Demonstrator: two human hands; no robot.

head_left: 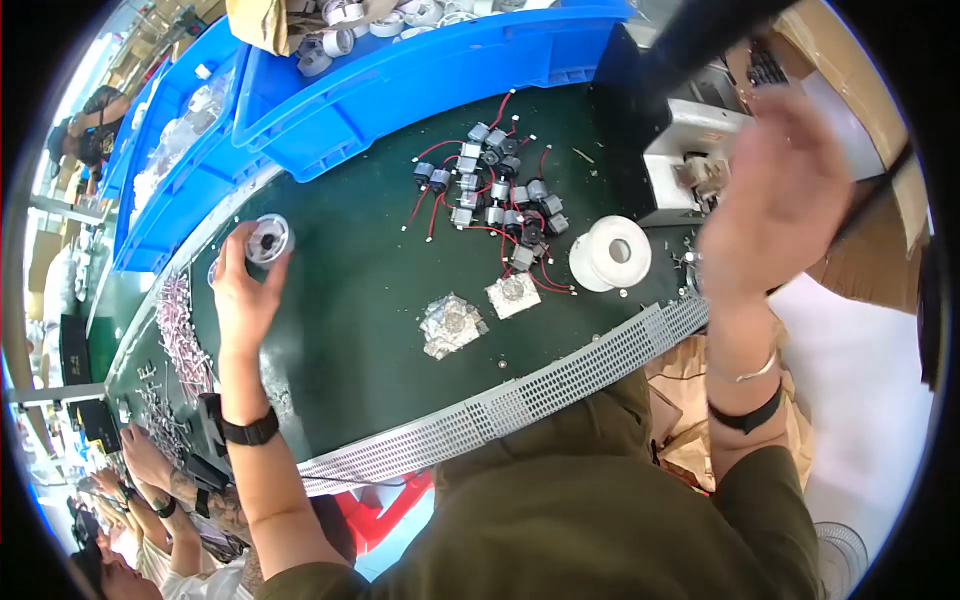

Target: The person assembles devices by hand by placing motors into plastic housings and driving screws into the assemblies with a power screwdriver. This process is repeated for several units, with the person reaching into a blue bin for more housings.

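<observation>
My left hand (240, 290) reaches out over the dark green work surface (360, 330) and grips a small clear round spool (268, 240) near the table's left part. My right hand (775, 200) is raised and blurred in front of a white machine (700, 140) at the right; whether it holds anything cannot be told. Between the hands lies a cluster of small grey motors with red and black wires (495, 195). A white roll of tape (612, 253) sits near the right hand, and two crumpled foil pieces (452, 325) lie near the table's front edge.
Blue plastic bins (400, 70) line the far side, one holding white rings. A perforated metal strip (520, 395) edges the table front. Small metal parts (180, 340) lie at the left end. Another person's hands (150, 470) work at lower left; a cardboard box (860, 60) stands at right.
</observation>
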